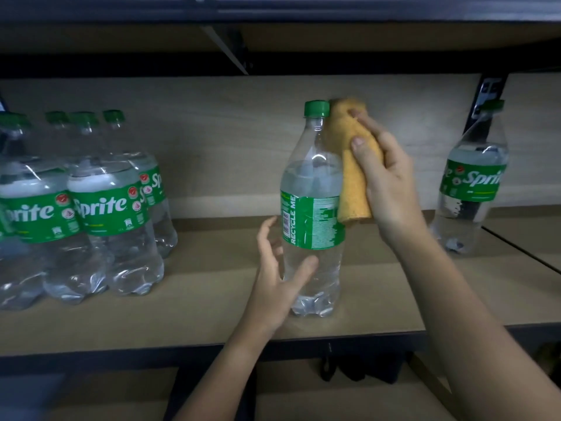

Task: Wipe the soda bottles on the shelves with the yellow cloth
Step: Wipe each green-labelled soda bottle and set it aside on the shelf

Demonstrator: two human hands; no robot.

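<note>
Presently right hand (pixel 387 183) grip holds yellow cloth (pixel 353 165), pressed against neck and shoulder of centre soda bottle (pixel 312 208). Bottle upright on shelf (pixel 212 314), just left of that grip. Left hand (pixel 277 281) grip wide, fingers spread around bottle's lower body, thumb touching. Bottle cluster (pixel 76 214) well left; lone bottle (pixel 473 183) right.

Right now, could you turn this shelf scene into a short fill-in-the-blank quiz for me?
1. The right hand grips a folded ____ cloth.
2. The cloth touches the middle clear plastic soda bottle on its ____ side.
3. That bottle's screw cap is ____.
4. The left hand, fingers spread, is beside the bottle's ____ half.

Missing words: yellow; right; green; lower
</note>
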